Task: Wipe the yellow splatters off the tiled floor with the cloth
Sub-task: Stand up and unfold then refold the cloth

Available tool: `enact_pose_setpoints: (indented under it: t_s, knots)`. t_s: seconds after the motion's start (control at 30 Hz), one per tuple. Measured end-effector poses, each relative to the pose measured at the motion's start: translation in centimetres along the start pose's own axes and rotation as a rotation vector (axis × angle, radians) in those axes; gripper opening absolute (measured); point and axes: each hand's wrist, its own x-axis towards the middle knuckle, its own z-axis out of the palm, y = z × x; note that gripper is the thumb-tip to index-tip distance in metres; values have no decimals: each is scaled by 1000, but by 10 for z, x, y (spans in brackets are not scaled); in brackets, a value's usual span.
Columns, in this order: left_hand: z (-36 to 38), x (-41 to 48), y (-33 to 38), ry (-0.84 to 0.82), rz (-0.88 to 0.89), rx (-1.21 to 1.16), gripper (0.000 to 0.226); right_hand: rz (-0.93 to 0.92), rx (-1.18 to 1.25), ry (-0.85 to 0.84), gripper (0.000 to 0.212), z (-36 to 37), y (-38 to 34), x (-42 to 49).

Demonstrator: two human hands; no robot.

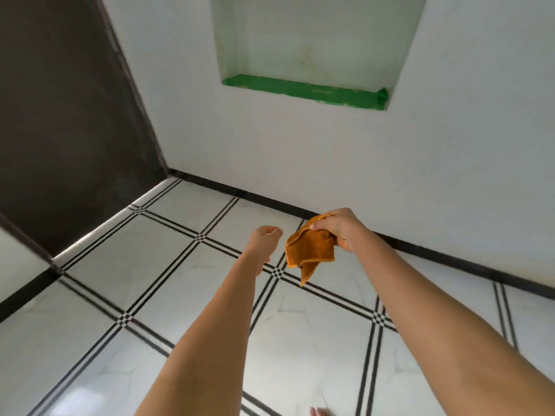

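An orange cloth (310,250) hangs crumpled in the air, pinched at its top by my right hand (341,228). My left hand (264,240) is just to the cloth's left, a small gap away, fingers curled in and holding nothing. Both arms stretch forward above the white tiled floor (168,283) with black line borders. No yellow splatters show on the tiles in view.
A white wall (270,151) with a black skirting stands ahead, with a green-floored niche (303,91) high in it. A dark brown door (60,130) is at the left. My toes (319,412) show at the bottom edge.
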Motion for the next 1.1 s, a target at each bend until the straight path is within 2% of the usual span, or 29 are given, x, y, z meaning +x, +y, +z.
enact_pose_setpoints:
  t_s: [0.17,0.3,0.43,0.53,0.77,0.87,0.97,1.1]
  knots:
    - [66,-22,-2,-191,-5,31,28,88,204,207,31,-56,60,-28]
    - [123,-52,-5,-315,10,77,28,96,366,396,37,-105,115,-63]
    - [193,-104,-17,-473,19,131,27,141,467,609,16,-162,178,-122]
    - [246,-152,-27,-585,24,164,21,174,572,729,14,-199,223,-178]
    - [375,-313,-70,-913,26,285,16,198,755,1052,9,-275,354,-340]
    - [421,-374,-90,-1040,30,341,10,260,835,1165,20,-293,399,-399]
    - [472,-446,-113,-1221,30,450,11,307,961,1326,13,-314,448,-467]
    - [538,-537,-145,-1422,63,628,20,330,1148,1541,28,-336,513,-549]
